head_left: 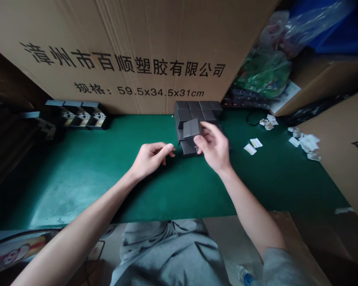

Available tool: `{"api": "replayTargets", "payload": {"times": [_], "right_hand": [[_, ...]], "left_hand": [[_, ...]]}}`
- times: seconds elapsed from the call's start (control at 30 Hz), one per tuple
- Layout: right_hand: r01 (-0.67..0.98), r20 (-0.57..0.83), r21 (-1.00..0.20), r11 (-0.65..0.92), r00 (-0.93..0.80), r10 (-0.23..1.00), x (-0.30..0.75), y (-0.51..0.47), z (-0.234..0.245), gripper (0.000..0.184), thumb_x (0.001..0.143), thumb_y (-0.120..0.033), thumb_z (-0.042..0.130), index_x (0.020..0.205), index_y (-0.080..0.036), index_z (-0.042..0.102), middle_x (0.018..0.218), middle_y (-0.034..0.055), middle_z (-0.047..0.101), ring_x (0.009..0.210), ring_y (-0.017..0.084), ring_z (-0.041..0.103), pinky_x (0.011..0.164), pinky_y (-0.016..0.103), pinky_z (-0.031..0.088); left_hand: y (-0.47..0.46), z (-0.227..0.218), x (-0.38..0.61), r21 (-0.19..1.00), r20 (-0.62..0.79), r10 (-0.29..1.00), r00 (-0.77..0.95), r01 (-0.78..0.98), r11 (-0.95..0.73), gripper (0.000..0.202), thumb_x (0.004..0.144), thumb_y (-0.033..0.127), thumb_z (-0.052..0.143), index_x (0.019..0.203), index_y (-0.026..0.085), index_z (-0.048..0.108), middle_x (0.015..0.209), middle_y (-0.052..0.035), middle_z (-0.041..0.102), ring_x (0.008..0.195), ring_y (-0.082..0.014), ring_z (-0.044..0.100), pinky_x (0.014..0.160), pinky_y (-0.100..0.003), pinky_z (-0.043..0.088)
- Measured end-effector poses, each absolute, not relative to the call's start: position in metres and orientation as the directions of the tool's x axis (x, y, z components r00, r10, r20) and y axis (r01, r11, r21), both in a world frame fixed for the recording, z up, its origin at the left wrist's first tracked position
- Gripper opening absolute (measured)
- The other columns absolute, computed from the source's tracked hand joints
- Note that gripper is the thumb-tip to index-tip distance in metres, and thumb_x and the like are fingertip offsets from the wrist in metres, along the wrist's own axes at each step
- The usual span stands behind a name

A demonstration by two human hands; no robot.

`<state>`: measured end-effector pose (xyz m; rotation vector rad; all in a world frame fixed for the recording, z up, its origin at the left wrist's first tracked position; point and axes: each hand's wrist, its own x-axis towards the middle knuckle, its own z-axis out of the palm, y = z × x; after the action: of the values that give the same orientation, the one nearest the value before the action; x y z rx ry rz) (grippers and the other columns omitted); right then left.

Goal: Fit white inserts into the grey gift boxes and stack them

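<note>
Head view shows my right hand [213, 147] closed on a dark grey block [191, 129], with my fingers and thumb pinching its right end. The block is held up in the air just in front of a stack [197, 113] of matching blocks, which sits straight ahead of both hands. Its faces look matte and finely textured, perhaps foam or rubber, though I can't tell which from here. I judge it to be light and fairly stiff, with a little give and enough surface grip not to slip. Its flat opposite faces seem the surest place to hold, and its square edges look sturdy rather than fragile.

My left hand [150, 159] is relaxed and half curled, holding nothing, with its fingertips just short of the stack. Under both hands lies a green mat [86, 176]. A cardboard carton [107, 51] stands beyond the stack, scraps of white paper [306, 143] lie off to the right of my right hand, and small black boxes [83, 115] sit beyond and left of my left hand.
</note>
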<state>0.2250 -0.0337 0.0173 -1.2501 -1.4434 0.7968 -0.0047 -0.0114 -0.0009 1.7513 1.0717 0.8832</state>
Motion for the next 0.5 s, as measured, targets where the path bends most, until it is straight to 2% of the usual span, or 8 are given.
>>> {"api": "replayTargets", "payload": {"times": [0.07, 0.13, 0.2, 0.37, 0.5], "right_hand": [[0.483, 0.413, -0.830, 0.277, 0.200, 0.889, 0.237, -0.029, 0.016, 0.070, 0.092, -0.068, 0.062, 0.143, -0.021, 0.055, 0.120, 0.0150, 0.068, 0.092, 0.025, 0.073, 0.064, 0.034, 0.063], [0.664, 0.522, -0.711, 0.233, 0.276, 0.807, 0.251, -0.023, 0.015, 0.072, 0.096, -0.067, 0.055, 0.149, -0.020, 0.050, 0.127, 0.0190, 0.065, 0.100, 0.029, 0.073, 0.068, 0.038, 0.064], [0.769, 0.591, -0.616, 0.171, 0.308, 0.746, 0.267, -0.016, 0.013, 0.071, 0.099, -0.064, 0.048, 0.155, -0.020, 0.042, 0.131, 0.0211, 0.063, 0.104, 0.031, 0.073, 0.068, 0.039, 0.064], [0.862, 0.687, -0.499, 0.091, 0.329, 0.648, 0.302, 0.001, 0.001, 0.069, 0.104, -0.059, 0.039, 0.161, -0.022, 0.031, 0.132, 0.0221, 0.061, 0.102, 0.031, 0.073, 0.072, 0.045, 0.064], [0.862, 0.686, -0.503, 0.067, 0.350, 0.638, 0.315, 0.006, -0.007, 0.068, 0.101, -0.060, 0.047, 0.155, -0.018, 0.042, 0.132, 0.0223, 0.062, 0.097, 0.030, 0.073, 0.083, 0.049, 0.063]], "left_hand": [[-0.013, -0.001, -0.004, 0.914, 0.114, 0.916, 0.385, 0.321, -0.249, 0.052, 0.100, 0.058, 0.059, 0.085, 0.013, 0.079, 0.079, -0.0073, 0.079, 0.052, -0.0097, 0.060, 0.053, -0.020, 0.047], [-0.014, 0.000, -0.004, 0.898, 0.124, 0.906, 0.405, 0.344, -0.276, 0.052, 0.101, 0.057, 0.059, 0.081, 0.013, 0.078, 0.075, -0.0065, 0.078, 0.052, -0.0104, 0.061, 0.052, -0.021, 0.046], [-0.015, 0.001, -0.004, 0.883, 0.134, 0.897, 0.422, 0.359, -0.301, 0.051, 0.101, 0.056, 0.058, 0.080, 0.013, 0.077, 0.074, -0.0059, 0.078, 0.051, -0.0104, 0.061, 0.053, -0.021, 0.047], [-0.015, -0.001, -0.005, 0.858, 0.150, 0.885, 0.440, 0.386, -0.338, 0.050, 0.102, 0.054, 0.057, 0.080, 0.014, 0.076, 0.075, -0.0046, 0.078, 0.051, -0.0103, 0.062, 0.053, -0.021, 0.046], [-0.014, -0.005, -0.006, 0.836, 0.169, 0.874, 0.456, 0.403, -0.372, 0.051, 0.103, 0.054, 0.055, 0.079, 0.014, 0.076, 0.073, -0.0044, 0.078, 0.052, -0.0106, 0.063, 0.055, -0.021, 0.046]]}}
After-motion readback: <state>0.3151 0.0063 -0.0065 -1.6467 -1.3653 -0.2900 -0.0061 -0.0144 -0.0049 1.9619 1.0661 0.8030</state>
